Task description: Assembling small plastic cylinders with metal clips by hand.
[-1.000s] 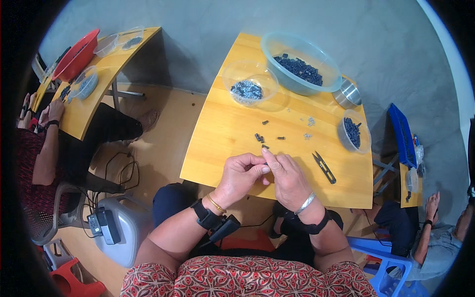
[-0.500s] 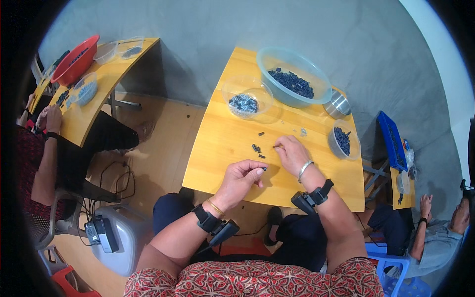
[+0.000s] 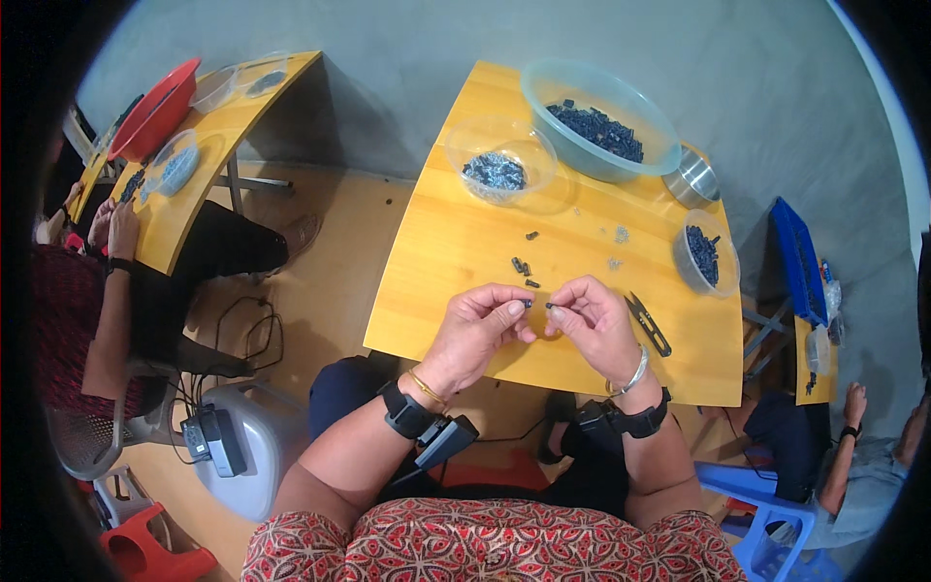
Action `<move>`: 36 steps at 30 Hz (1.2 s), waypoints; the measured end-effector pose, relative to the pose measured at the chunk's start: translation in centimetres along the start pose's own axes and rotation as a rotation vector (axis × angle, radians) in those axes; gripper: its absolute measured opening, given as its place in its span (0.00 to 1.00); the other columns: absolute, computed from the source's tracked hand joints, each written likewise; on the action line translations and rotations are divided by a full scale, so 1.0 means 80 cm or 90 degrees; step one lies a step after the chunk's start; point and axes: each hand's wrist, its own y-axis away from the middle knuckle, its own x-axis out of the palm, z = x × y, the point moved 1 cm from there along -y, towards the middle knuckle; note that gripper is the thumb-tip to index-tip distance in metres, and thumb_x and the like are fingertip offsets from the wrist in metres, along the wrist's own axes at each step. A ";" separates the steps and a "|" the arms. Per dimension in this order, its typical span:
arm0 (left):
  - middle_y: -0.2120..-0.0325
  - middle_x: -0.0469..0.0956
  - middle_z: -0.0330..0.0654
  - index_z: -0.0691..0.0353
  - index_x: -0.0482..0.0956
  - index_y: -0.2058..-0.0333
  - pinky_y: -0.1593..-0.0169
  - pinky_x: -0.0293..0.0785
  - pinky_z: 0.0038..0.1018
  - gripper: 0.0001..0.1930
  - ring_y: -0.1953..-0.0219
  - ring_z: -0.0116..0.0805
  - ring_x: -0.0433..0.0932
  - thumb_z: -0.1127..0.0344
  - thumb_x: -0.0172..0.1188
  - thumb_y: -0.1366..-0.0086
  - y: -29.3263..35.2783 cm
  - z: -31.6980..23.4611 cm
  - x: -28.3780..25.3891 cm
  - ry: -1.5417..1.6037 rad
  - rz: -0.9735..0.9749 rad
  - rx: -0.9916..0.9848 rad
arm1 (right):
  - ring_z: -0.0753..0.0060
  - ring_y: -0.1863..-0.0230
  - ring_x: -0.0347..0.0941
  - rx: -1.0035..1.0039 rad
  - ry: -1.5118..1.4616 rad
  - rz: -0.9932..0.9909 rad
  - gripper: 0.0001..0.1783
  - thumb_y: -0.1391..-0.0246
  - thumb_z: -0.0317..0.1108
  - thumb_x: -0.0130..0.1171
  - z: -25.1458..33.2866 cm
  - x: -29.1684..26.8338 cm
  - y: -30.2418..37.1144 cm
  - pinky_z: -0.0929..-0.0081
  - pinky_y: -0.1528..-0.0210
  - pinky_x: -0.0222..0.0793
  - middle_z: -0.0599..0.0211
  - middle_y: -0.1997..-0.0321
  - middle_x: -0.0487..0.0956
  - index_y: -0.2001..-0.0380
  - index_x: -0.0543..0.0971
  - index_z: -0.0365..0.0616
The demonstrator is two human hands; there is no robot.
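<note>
My left hand [image 3: 477, 330] pinches a small black part [image 3: 527, 304] between thumb and forefinger, above the near part of the yellow table. Facing it a short gap away, my right hand [image 3: 593, 325] pinches another tiny dark piece [image 3: 551, 306]. The exact kind of both pieces is too small to make out. Just beyond my fingers lie several small black parts [image 3: 522, 266] on the tabletop. Small pale bits [image 3: 621, 234] are scattered farther right. Beside my right hand lies a pair of black thread snips [image 3: 649, 324].
At the back stands a large pale-blue basin [image 3: 669, 145] of black parts. A clear bowl [image 3: 456, 160] of shiny pieces, a steel bowl [image 3: 693, 179] and a clear tub [image 3: 729, 276] of black parts surround the work area. Other people sit at tables left and right.
My right hand has come back from the table toward my left hand, a tiny piece in its fingers. The snips and more pale bits, hidden before, now show.
</note>
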 end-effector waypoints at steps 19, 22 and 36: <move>0.69 0.75 0.42 0.68 0.74 0.61 0.65 0.73 0.20 0.09 0.72 0.28 0.74 0.77 0.50 0.41 0.003 0.001 0.002 -0.132 0.017 0.028 | 0.82 0.74 0.70 -0.077 -0.011 -0.006 0.03 0.52 0.19 0.52 -0.007 0.004 0.003 0.85 0.71 0.68 0.70 0.73 0.73 0.74 0.71 0.38; 0.69 0.75 0.42 0.68 0.74 0.61 0.65 0.73 0.20 0.09 0.72 0.27 0.74 0.77 0.50 0.41 0.003 0.002 0.002 -0.143 0.016 0.028 | 0.82 0.74 0.70 -0.079 -0.001 -0.003 0.03 0.52 0.19 0.53 -0.005 0.004 0.003 0.85 0.71 0.68 0.69 0.74 0.73 0.75 0.71 0.37; 0.70 0.76 0.43 0.68 0.76 0.65 0.66 0.73 0.20 0.07 0.73 0.26 0.74 0.77 0.51 0.41 0.007 -0.003 0.011 -0.274 0.031 0.043 | 0.71 0.76 0.71 -0.266 0.234 -0.010 0.04 0.55 0.18 0.53 0.001 0.009 0.006 0.81 0.74 0.67 0.63 0.76 0.73 0.76 0.73 0.39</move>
